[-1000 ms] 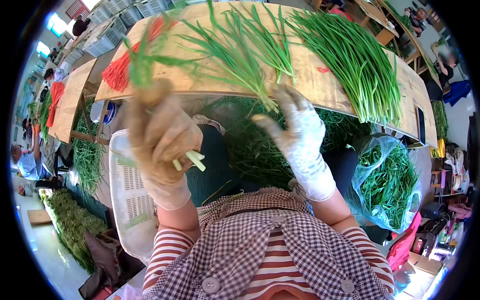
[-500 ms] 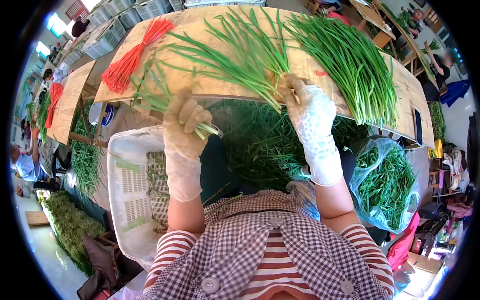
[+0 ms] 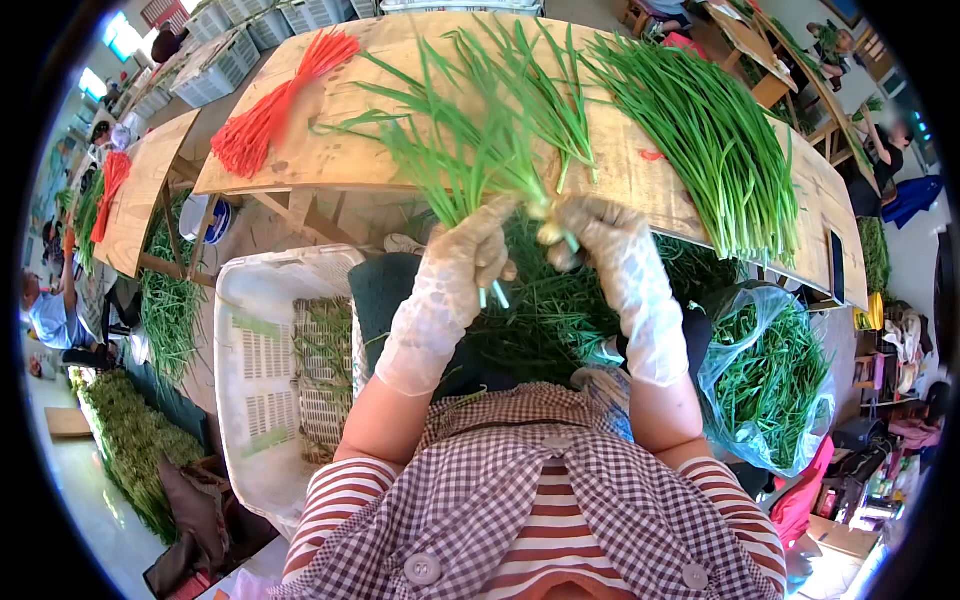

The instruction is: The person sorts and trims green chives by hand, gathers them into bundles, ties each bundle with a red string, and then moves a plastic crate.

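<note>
Bright windows (image 3: 122, 38) glow at upper left, beyond a wooden side table (image 3: 145, 190) and pale, shiny floor (image 3: 100, 490).

Two loose bunches, a left-hand bunch (image 3: 440, 182) and a right-hand bunch (image 3: 516, 165) of long, chive-like greens, are held up close together.
The first stands leaves up in the left hand (image 3: 470, 248), pale stalk ends jutting below; the second, in the right hand (image 3: 600, 228), leans leftward, its green blades fanned and partly blurred, overlapping its neighbor from here.
</note>
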`<state>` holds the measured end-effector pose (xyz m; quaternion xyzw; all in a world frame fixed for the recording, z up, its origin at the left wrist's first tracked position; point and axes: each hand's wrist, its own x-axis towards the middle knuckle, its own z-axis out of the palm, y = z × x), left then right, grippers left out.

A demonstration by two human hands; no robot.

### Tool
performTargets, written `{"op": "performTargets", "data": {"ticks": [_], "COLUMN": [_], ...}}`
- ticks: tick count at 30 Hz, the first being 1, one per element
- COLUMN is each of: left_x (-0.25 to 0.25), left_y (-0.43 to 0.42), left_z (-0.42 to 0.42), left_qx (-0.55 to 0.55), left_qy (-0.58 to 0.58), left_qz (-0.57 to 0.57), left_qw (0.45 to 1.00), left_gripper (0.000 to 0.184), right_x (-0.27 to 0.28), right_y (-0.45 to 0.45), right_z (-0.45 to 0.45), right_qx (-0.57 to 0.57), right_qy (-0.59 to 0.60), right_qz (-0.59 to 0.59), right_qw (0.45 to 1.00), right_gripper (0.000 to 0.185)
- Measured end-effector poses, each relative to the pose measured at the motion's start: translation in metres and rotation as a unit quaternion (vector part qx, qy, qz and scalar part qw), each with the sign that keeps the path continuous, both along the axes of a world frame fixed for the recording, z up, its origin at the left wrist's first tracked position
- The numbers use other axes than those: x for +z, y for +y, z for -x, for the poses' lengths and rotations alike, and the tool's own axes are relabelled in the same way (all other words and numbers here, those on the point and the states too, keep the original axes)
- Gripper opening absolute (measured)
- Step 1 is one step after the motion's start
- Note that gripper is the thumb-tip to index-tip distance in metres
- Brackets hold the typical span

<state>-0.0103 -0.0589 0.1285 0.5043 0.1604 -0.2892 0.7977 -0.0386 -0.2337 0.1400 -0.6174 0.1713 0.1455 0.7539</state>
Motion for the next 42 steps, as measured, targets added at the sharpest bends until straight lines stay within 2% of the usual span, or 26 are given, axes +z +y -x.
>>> {"op": "performTargets", "data": {"ticks": [1,3,5,6,8,12,14,15,17,18,19,20,21,22,23,25,26,27,29,33,35,37,38,42], "left_x": [-0.003,-0.013,-0.021,-0.021,-0.018,-0.02,-0.027,-0.032,-0.034,-0.037,-0.04,-0.042,-0.042,-0.037,-0.033,-0.034,-0.036,-0.039,-0.041,-0.02,-0.022,-0.028,-0.026,-0.024], "left_y": [0.0,0.0,0.0,-0.001,-0.004,-0.002,0.006,0.012,0.024,0.029,0.028,0.025,0.021,0.015,0.007,0.008,0.008,0.013,0.026,0.015,0.015,0.015,0.009,0.002], "left_z": [0.001,0.003,0.004,0.004,0.005,-0.001,-0.007,-0.009,-0.014,-0.015,-0.012,-0.008,-0.003,0.003,0.008,0.011,0.015,0.013,0.008,0.017,0.019,0.022,0.024,0.027], "left_qx": [0.005,0.015,0.031,0.036,0.052,0.103,0.131,0.139,0.132,0.107,0.102,0.097,0.092,0.066,0.054,0.027,0.062,0.125,0.2,0.131,0.087,0.07,0.083,0.142], "left_qy": [-0.001,-0.003,-0.009,-0.012,-0.03,-0.051,-0.051,-0.062,-0.051,-0.047,-0.023,0.001,0.025,0.036,0.038,0.025,0.005,-0.003,-0.025,-0.034,-0.025,-0.033,-0.006,-0.021], "left_qz": [0.013,0.039,0.012,-0.003,-0.031,-0.05,-0.039,0.001,0.049,0.087,0.113,0.139,0.165,0.156,0.119,0.008,-0.064,-0.117,-0.161,-0.13,-0.145,-0.133,-0.136,-0.132], "left_qw": [1.0,0.999,0.999,0.999,0.998,0.992,0.989,0.988,0.989,0.989,0.988,0.986,0.982,0.985,0.991,0.999,0.996,0.985,0.966,0.982,0.985,0.988,0.987,0.981], "left_gripper": [0.023,0.021,0.02,0.019,0.018,0.019,0.02,0.022,0.023,0.024,0.024,0.026,0.027,0.028,0.029,0.032,0.032,0.032,0.029,0.022,0.019,0.017,0.013,0.013], "right_x": [-0.002,-0.015,-0.019,-0.023,-0.029,-0.031,-0.038,-0.043,-0.068,-0.071,-0.071,-0.073,-0.061,-0.037,-0.048,-0.035,-0.036,-0.037,-0.042,-0.041,-0.047,-0.054,-0.065,-0.063], "right_y": [0.005,0.02,0.025,0.027,0.031,0.039,0.033,0.026,0.009,0.001,-0.006,-0.007,-0.003,-0.001,0.001,0.015,0.018,0.019,0.022,0.032,0.041,0.048,0.05,0.049], "right_z": [0.007,0.016,0.017,0.016,0.015,0.017,0.034,0.045,0.062,0.059,0.064,0.062,0.05,0.037,0.036,0.021,0.018,0.018,0.022,0.032,0.033,0.024,0.02,0.026], "right_qx": [0.023,-0.045,-0.034,-0.029,-0.015,-0.008,0.12,0.184,0.368,0.39,0.261,0.157,0.041,0.046,0.058,0.064,0.056,0.047,0.025,0.055,0.041,0.007,-0.038,0.02], "right_qy": [0.007,0.004,-0.057,-0.139,-0.293,-0.337,-0.271,-0.236,-0.085,-0.041,-0.089,-0.034,0.024,0.053,0.023,0.059,0.056,-0.008,-0.135,-0.147,-0.073,0.0,-0.023,-0.08], "right_qz": [-0.017,-0.026,0.091,0.202,0.409,0.481,0.49,0.491,0.56,0.545,0.501,0.296,0.07,-0.04,-0.092,-0.094,-0.01,0.124,0.383,0.359,0.228,0.091,0.001,0.232], "right_qw": [1.0,0.999,0.994,0.969,0.864,0.809,0.819,0.818,0.737,0.741,0.82,0.942,0.996,0.997,0.994,0.992,0.997,0.991,0.914,0.92,0.97,0.996,0.999,0.969], "right_gripper": [0.027,0.028,0.025,0.021,0.013,0.011,0.01,0.011,0.015,0.03,0.033,0.036,0.039,0.04,0.037,0.035,0.031,0.029,0.026,0.025,0.024,0.023,0.025,0.032]}}
